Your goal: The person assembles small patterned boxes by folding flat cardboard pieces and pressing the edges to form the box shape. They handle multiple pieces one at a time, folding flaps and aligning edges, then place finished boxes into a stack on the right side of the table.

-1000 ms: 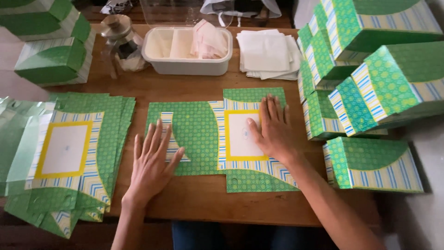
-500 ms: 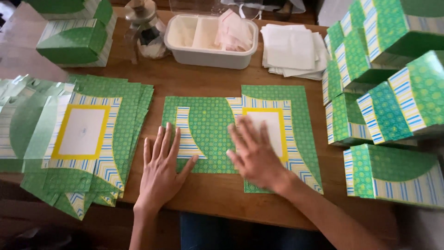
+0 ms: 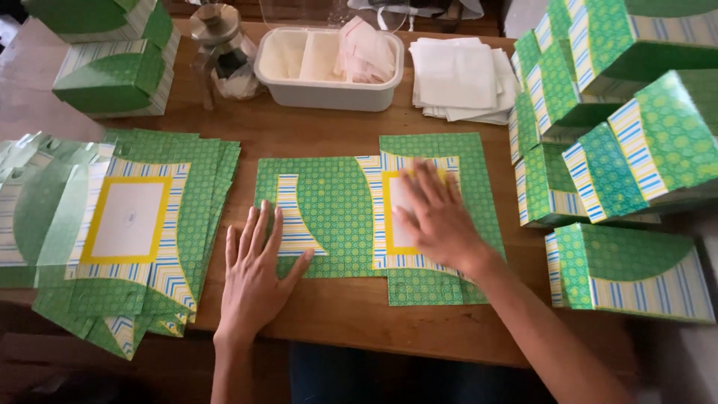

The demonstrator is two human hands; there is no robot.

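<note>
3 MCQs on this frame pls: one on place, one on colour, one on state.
1. Where is the white tub?
A. far side of the table
B. under the right hand
C. on the floor

2. What colour frames the white panel on the left stack of flat sheets?
A. red
B. yellow
C. black

3. How does the left hand rest?
A. in a fist
B. pinching a sheet
C. flat, fingers spread

A: the tub sits beyond the flat box sheet.
B: a yellow border rings the panel.
C: the palm is down at the sheet's near edge; the right hand is flat too.
</note>
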